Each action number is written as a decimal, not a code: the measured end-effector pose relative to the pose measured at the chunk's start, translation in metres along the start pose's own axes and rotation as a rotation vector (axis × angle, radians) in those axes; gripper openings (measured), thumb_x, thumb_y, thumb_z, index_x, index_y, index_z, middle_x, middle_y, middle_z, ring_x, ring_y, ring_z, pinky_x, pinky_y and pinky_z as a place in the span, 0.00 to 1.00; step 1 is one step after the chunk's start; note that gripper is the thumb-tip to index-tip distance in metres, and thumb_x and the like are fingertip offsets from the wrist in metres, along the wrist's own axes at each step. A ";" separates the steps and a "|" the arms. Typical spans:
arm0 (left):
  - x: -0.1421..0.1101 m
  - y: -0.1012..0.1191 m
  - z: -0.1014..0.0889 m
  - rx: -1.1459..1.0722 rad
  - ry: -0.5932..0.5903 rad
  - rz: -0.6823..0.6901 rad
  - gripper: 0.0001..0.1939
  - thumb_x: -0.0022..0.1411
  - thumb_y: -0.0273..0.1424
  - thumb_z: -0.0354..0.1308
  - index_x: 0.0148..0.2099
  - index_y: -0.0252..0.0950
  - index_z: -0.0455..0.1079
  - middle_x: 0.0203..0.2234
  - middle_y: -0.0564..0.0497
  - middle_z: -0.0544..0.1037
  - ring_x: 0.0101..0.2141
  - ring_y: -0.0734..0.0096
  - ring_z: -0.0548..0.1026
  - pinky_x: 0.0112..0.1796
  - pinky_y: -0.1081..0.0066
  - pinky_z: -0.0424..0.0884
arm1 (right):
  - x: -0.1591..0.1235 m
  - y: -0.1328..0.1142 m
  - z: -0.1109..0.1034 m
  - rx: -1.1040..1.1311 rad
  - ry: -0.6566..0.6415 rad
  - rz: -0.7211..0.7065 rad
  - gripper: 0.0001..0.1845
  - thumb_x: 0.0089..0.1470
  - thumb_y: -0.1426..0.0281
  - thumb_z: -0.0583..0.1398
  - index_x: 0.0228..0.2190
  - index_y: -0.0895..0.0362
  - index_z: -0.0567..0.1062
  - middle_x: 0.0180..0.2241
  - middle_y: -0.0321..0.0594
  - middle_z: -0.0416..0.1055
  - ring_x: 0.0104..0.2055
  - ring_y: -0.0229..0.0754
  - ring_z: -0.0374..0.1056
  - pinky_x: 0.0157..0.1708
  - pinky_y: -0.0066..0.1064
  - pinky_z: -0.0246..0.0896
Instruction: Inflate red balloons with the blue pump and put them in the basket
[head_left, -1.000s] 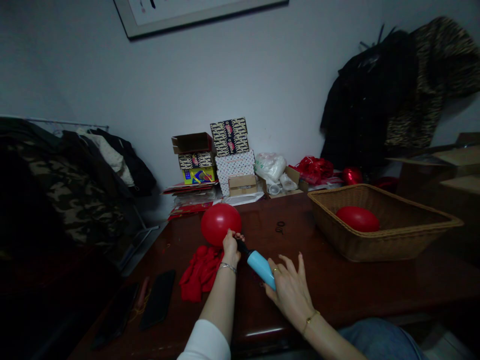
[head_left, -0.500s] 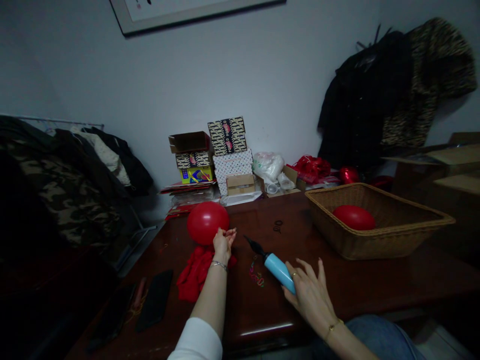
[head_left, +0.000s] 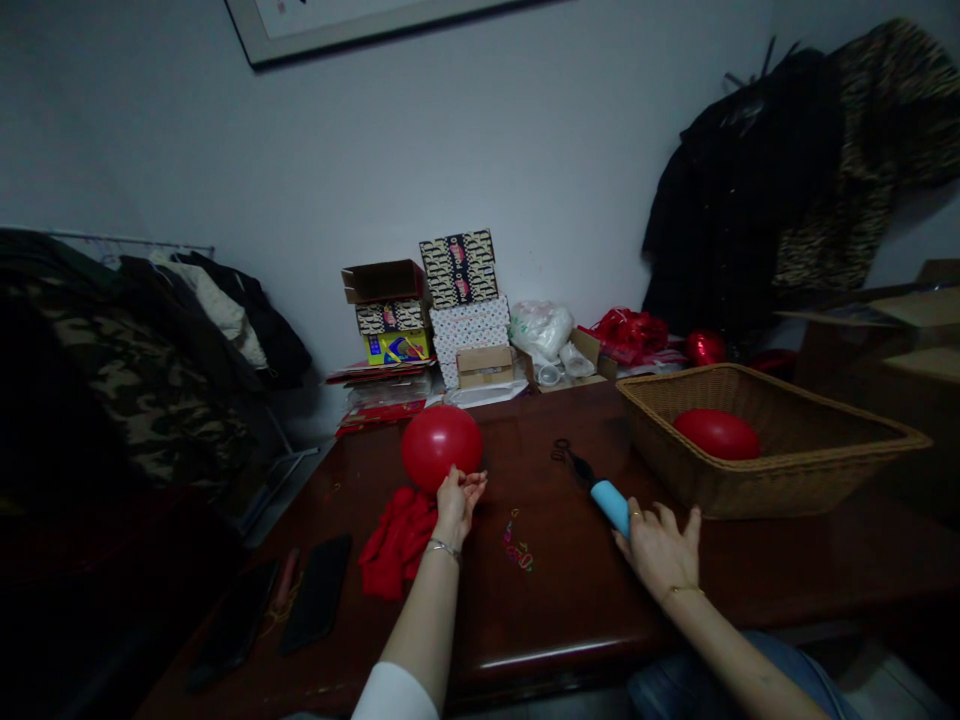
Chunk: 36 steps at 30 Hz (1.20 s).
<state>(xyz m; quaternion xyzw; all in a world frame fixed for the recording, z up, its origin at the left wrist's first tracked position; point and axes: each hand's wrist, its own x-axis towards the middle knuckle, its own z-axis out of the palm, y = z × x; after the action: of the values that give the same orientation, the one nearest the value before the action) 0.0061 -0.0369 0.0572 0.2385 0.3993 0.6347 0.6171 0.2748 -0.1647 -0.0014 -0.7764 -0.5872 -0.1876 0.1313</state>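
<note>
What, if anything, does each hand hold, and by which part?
Left hand: red balloon, apparently by its neck. Right hand: blue pump, by its near end.

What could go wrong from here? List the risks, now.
The inflated red balloon could slip from the left hand and perhaps lose air; no knot is visible.
The blue hand pump might roll if the right hand, fingers spread, lets go.
The small coloured loops between the hands could get swept aside.

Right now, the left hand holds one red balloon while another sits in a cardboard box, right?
No: the second balloon sits in the wicker basket, not a cardboard box, as the head view shows. The left hand does hold a red balloon.
</note>
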 end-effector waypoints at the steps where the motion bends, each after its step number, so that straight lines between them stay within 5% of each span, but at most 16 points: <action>1: -0.001 -0.001 -0.001 0.004 -0.009 0.000 0.14 0.65 0.31 0.46 0.26 0.35 0.57 0.19 0.47 0.73 0.27 0.68 0.77 0.32 0.70 0.72 | 0.002 0.000 0.001 -0.009 -0.001 0.006 0.26 0.53 0.65 0.54 0.50 0.68 0.66 0.37 0.51 0.73 0.51 0.55 0.57 0.55 0.60 0.20; 12: -0.007 0.000 -0.008 0.046 -0.026 -0.025 0.13 0.64 0.31 0.47 0.27 0.35 0.57 0.20 0.45 0.74 0.28 0.68 0.77 0.32 0.71 0.72 | 0.007 -0.001 0.015 -0.065 -0.100 0.025 0.25 0.53 0.65 0.54 0.51 0.62 0.66 0.36 0.50 0.74 0.51 0.56 0.58 0.54 0.61 0.19; 16: -0.009 0.003 -0.011 0.048 -0.028 -0.036 0.13 0.63 0.32 0.48 0.27 0.35 0.57 0.20 0.46 0.74 0.28 0.67 0.77 0.32 0.70 0.72 | 0.008 -0.005 0.011 -0.118 0.000 0.024 0.30 0.52 0.63 0.54 0.54 0.65 0.62 0.51 0.59 0.65 0.59 0.60 0.47 0.54 0.62 0.21; 20: -0.010 0.004 -0.016 0.072 -0.037 -0.041 0.13 0.63 0.33 0.49 0.27 0.35 0.57 0.21 0.48 0.74 0.30 0.67 0.78 0.33 0.70 0.71 | 0.013 -0.022 -0.005 -0.069 0.113 -0.036 0.32 0.54 0.61 0.51 0.56 0.65 0.58 0.59 0.57 0.52 0.64 0.59 0.33 0.55 0.60 0.24; 27: -0.009 0.016 -0.027 0.271 -0.116 -0.058 0.14 0.59 0.39 0.52 0.27 0.35 0.58 0.30 0.43 0.77 0.32 0.65 0.77 0.31 0.71 0.68 | 0.030 -0.064 -0.042 0.149 0.184 -0.202 0.33 0.55 0.59 0.51 0.58 0.62 0.56 0.62 0.52 0.47 0.65 0.54 0.30 0.57 0.58 0.24; 36: -0.034 0.055 -0.029 0.761 -0.423 -0.056 0.19 0.56 0.46 0.52 0.25 0.35 0.59 0.31 0.41 0.77 0.29 0.69 0.72 0.27 0.74 0.63 | 0.049 -0.120 -0.090 0.327 0.259 -0.496 0.48 0.46 0.51 0.58 0.61 0.58 0.46 0.64 0.51 0.38 0.65 0.57 0.26 0.57 0.60 0.21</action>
<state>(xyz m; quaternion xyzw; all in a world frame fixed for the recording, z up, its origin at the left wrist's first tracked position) -0.0448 -0.0716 0.0912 0.5628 0.4757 0.3624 0.5706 0.1585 -0.1278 0.0988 -0.5479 -0.7593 -0.2144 0.2781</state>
